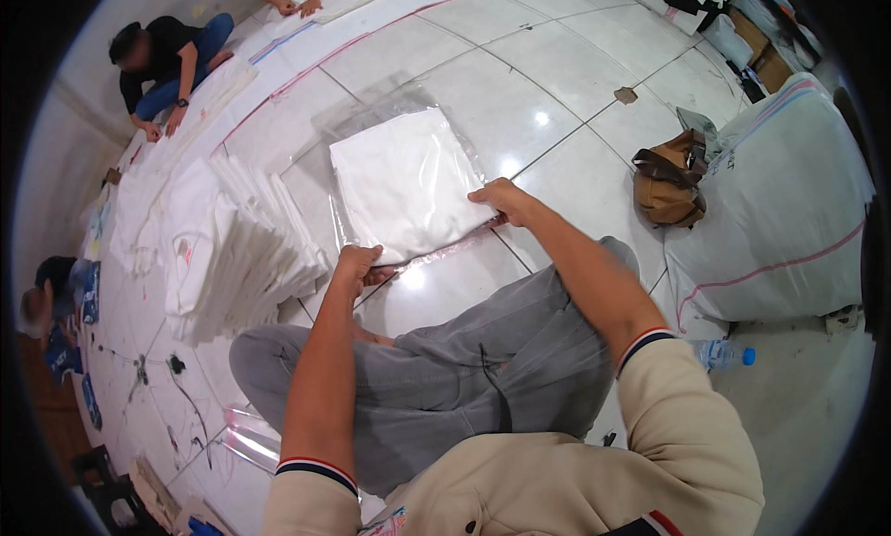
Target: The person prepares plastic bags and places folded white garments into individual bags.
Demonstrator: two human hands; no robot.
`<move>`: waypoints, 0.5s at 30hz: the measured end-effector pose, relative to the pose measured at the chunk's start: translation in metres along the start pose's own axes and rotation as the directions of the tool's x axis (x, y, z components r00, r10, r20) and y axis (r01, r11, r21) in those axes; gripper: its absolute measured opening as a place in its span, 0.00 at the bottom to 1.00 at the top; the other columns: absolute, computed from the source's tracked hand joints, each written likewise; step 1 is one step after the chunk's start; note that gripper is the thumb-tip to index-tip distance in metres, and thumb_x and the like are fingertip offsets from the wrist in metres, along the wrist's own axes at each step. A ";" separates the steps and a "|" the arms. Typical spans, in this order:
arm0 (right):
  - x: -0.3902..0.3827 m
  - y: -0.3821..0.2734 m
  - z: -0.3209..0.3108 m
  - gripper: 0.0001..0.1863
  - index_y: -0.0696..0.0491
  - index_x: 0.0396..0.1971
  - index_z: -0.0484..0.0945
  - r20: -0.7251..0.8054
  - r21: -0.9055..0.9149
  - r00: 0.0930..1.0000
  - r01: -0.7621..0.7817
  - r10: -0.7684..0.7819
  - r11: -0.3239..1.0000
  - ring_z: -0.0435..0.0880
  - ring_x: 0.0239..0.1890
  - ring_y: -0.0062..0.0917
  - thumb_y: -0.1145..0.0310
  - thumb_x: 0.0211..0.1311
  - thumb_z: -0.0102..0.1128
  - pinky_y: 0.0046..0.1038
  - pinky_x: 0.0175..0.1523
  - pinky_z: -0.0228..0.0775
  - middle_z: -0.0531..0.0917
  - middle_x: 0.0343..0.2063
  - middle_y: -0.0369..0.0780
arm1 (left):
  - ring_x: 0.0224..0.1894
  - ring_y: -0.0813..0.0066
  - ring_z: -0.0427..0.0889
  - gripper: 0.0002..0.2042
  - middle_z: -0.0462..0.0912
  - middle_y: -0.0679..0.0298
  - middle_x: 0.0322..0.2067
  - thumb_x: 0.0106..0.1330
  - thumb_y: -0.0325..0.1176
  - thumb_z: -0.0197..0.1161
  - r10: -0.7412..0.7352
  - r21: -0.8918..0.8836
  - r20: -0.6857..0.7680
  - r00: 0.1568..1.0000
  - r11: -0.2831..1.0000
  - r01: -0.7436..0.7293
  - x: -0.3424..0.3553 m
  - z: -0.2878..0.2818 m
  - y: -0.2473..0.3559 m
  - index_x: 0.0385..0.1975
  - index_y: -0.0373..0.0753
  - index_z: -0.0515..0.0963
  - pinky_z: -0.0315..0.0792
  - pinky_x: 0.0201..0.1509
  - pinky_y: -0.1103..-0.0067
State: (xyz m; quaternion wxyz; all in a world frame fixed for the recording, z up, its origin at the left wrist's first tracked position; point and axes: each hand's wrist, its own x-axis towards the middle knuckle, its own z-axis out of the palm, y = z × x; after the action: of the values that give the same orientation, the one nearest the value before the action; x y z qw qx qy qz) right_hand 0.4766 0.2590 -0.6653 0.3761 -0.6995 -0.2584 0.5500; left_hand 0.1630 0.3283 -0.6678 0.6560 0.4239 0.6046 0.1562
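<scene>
Two bare hands press on a folded white garment in a clear plastic bag (406, 185) lying flat on the glossy white tiled floor (557, 81), just beyond the seated person's grey-trousered knees (445, 378). Left hand (356, 265) pinches the bag's near edge with fingers curled closed on it; right hand (502, 201) grips the right corner, fingers bent on the plastic. Just left sits a fanned stack of folded white cloth (237, 253). Farther right rests a tan bag (670, 179).
</scene>
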 end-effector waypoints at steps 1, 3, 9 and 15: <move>-0.006 0.001 -0.002 0.23 0.64 0.50 0.74 0.044 -0.085 0.996 -0.074 0.078 0.994 0.82 0.43 0.38 0.64 0.59 0.66 0.42 0.38 0.78 0.81 0.43 0.49 | 0.26 0.58 0.87 0.16 0.82 0.47 0.32 0.68 0.30 0.60 -0.080 0.088 0.035 0.996 0.993 0.077 -0.002 0.002 -0.003 0.48 0.24 0.67 0.76 0.17 0.77; -0.013 -0.002 -0.010 0.22 0.65 0.48 0.75 0.122 -0.239 0.975 -0.153 0.186 0.959 0.82 0.40 0.35 0.65 0.60 0.66 0.40 0.35 0.77 0.81 0.41 0.47 | 0.27 0.59 0.87 0.16 0.82 0.48 0.31 0.68 0.30 0.60 -0.201 0.259 0.035 0.979 0.948 0.185 -0.002 0.008 -0.005 0.47 0.23 0.67 0.76 0.17 0.78; -0.012 -0.001 -0.017 0.25 0.67 0.55 0.69 0.027 0.029 0.998 -0.052 0.051 0.998 0.82 0.46 0.36 0.71 0.60 0.64 0.40 0.39 0.81 0.79 0.46 0.48 | 0.15 0.77 0.74 0.13 0.80 0.58 0.24 0.69 0.32 0.61 -0.004 0.078 -0.021 1.000 0.997 0.005 0.012 0.018 0.000 0.45 0.30 0.68 0.63 0.13 0.81; 0.004 0.013 -0.013 0.18 0.63 0.48 0.73 -0.067 0.097 0.988 0.144 -0.138 0.985 0.84 0.33 0.29 0.67 0.64 0.60 0.29 0.27 0.80 0.81 0.38 0.45 | 0.16 0.79 0.70 0.13 0.75 0.62 0.23 0.69 0.34 0.61 0.087 -0.004 -0.094 0.992 0.996 -0.088 0.023 0.025 -0.006 0.45 0.35 0.67 0.58 0.13 0.80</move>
State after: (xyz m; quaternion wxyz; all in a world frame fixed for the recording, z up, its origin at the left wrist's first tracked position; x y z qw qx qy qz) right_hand 0.4892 0.2516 -0.6764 0.4565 -0.6758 -0.2675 0.5131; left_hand 0.1892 0.3322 -0.6904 0.6211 0.4395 0.6149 0.2072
